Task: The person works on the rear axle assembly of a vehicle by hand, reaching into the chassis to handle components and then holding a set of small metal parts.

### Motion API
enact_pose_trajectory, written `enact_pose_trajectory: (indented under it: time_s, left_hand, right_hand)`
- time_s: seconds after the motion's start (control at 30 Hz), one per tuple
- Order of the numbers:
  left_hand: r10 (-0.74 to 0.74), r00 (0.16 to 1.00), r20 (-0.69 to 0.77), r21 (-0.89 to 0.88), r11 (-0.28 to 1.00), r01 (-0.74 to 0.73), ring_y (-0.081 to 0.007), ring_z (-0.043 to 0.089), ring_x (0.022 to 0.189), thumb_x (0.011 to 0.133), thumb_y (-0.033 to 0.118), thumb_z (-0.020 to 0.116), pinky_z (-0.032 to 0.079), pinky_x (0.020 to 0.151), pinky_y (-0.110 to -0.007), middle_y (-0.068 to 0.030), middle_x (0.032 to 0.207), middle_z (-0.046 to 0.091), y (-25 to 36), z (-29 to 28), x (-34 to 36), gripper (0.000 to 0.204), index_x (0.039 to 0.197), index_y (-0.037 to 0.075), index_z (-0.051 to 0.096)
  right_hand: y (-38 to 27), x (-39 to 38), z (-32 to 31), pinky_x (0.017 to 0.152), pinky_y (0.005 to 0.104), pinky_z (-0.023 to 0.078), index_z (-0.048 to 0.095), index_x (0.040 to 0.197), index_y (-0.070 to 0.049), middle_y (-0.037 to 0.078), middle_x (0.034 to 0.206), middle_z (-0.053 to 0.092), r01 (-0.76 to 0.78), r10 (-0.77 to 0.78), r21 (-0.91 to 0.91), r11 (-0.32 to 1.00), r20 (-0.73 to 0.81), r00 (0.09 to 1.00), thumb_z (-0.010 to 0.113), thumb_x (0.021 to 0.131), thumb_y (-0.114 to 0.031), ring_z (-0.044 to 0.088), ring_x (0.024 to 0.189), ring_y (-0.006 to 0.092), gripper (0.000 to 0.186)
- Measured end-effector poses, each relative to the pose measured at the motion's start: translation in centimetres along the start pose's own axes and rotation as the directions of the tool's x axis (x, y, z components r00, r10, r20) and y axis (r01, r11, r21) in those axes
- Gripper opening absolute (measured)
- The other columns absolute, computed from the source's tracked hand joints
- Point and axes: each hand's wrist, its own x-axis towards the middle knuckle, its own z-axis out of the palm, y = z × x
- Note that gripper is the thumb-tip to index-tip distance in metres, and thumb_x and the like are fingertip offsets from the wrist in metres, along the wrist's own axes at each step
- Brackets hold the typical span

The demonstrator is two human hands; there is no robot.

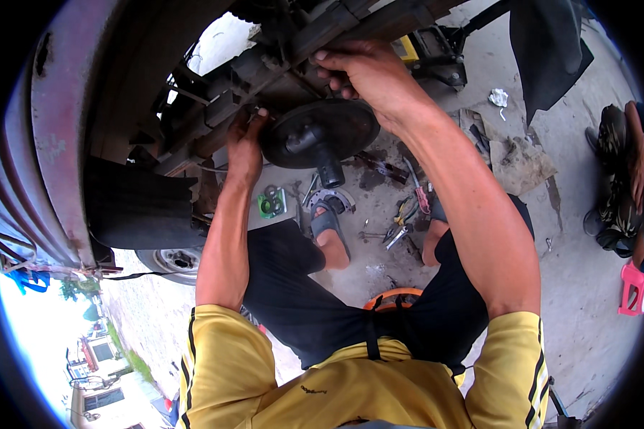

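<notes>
In front of me, below the dark vehicle frame (pixel 322 32), is a black round plate (pixel 300 132) with a short spindle (pixel 328 168) sticking out toward me. My left hand (pixel 245 146) is at the plate's left edge, thumb up and fingers curled in under the frame; what they grip is hidden in shadow. Above the plate's right side, my right hand (pixel 361 71) reaches to the frame's underside. Its fingers are bent and the thumb is drawn in against them. Anything pinched there is too dark or small to make out.
Below lie a metal ring (pixel 336 200), a green-edged packet with black rings (pixel 272 202), a red-handled screwdriver (pixel 421 196), and several wrenches (pixel 397 236). Stained cardboard (pixel 519 164) is at right. Another person (pixel 615 179) is at the far right near a pink stool (pixel 635 288). A black mudflap (pixel 547 53) hangs upper right.
</notes>
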Motion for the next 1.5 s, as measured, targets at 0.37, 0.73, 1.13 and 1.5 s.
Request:
enact_pose_trajectory:
  time_s: [0.37, 0.73, 1.13, 1.5]
  left_hand:
    - [-0.285, 0.958, 0.012, 0.063, 0.957, 0.284, -0.0206, 0.064, 0.099, 0.085, 0.017, 0.074, 0.05, 0.089, -0.032, -0.0152, 0.111, 0.067, 1.4, 0.9, 1.6, 0.039, 0.115, -0.005, 0.063]
    - [-0.497, 0.848, 0.184, 0.014, 0.864, 0.503, -0.0168, 0.068, 0.088, 0.089, 0.011, 0.068, 0.057, 0.08, -0.028, -0.0126, 0.105, 0.069, 1.9, 1.1, 3.2, 0.029, 0.113, -0.004, 0.064]
    - [-0.477, 0.861, 0.177, -0.103, 0.861, 0.499, -0.0174, 0.069, 0.086, 0.087, 0.007, 0.066, 0.057, 0.08, -0.029, -0.0125, 0.102, 0.07, -0.3, -0.4, 3.7, 0.027, 0.111, -0.004, 0.064]
    - [-0.526, 0.824, 0.211, -0.013, 0.841, 0.54, -0.0191, 0.069, 0.088, 0.09, 0.01, 0.064, 0.057, 0.082, -0.03, -0.0134, 0.106, 0.069, -0.1, -0.2, 4.2, 0.029, 0.115, -0.006, 0.063]
  right_hand:
    - [0.4, 0.3, 0.4, 0.057, 0.0231, 0.04, 0.069, 0.088, -0.002, 0.002, 0.077, 0.064, 0.016, -0.016, 0.028, 0.999, 0.001, 1.0, 0.064, 0.089, -0.013, 0.051, 0.062, 0.0084, 0.012]
    - [-0.3, 0.1, 0.7, 0.061, 0.0247, 0.042, 0.068, 0.088, 0.001, 0.004, 0.077, 0.064, 0.023, -0.023, 0.061, 0.998, -0.001, 1.0, 0.063, 0.09, -0.01, 0.052, 0.064, 0.0101, 0.012]
    - [-0.6, -0.1, 0.3, 0.063, 0.0254, 0.043, 0.068, 0.092, 0.003, 0.006, 0.08, 0.065, 0.026, -0.026, 0.062, 0.998, -0.001, 1.0, 0.063, 0.09, -0.01, 0.053, 0.067, 0.0113, 0.014]
    - [-0.3, -0.1, 0.3, 0.063, 0.0266, 0.044, 0.069, 0.093, 0.003, 0.007, 0.08, 0.066, 0.058, -0.057, 0.046, 0.997, -0.024, 0.998, 0.064, 0.088, -0.01, 0.054, 0.068, 0.0127, 0.014]
